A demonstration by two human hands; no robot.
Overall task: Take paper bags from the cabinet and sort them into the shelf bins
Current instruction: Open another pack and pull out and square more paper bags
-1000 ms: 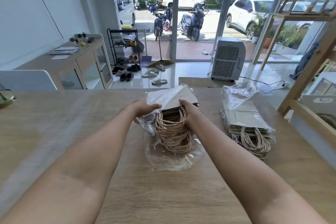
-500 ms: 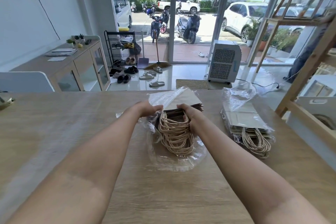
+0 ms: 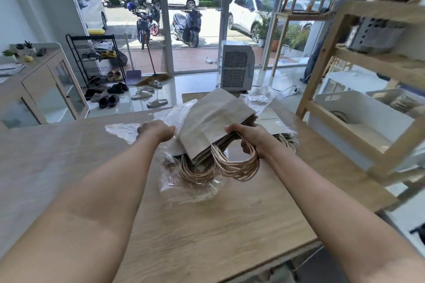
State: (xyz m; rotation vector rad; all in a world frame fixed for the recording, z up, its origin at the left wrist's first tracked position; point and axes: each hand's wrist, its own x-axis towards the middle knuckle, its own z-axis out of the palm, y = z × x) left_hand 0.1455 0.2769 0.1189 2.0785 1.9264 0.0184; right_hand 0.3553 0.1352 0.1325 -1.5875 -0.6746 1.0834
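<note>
A stack of flat white paper bags (image 3: 211, 122) with tan rope handles (image 3: 234, 167) is tilted up off the wooden table (image 3: 207, 225). My right hand (image 3: 250, 138) grips the stack's right edge near the handles. My left hand (image 3: 156, 131) holds the clear plastic wrapper (image 3: 174, 177) at the stack's left side. A second wrapped bundle of bags (image 3: 276, 124) lies just behind my right hand, mostly hidden. White bins (image 3: 358, 112) sit on the wooden shelf (image 3: 322, 62) at the right.
A grey perforated bin (image 3: 374, 34) stands on an upper shelf. A low cabinet (image 3: 43, 85) runs along the left wall. Beyond the table are a shoe rack (image 3: 96, 57), sandals on the floor and an air cooler (image 3: 236, 66) by the glass doors.
My right hand has lifted the stack of bags up and to the right, out of the wrapper, while my left hand holds the plastic back. My view has turned right toward the shelf.
</note>
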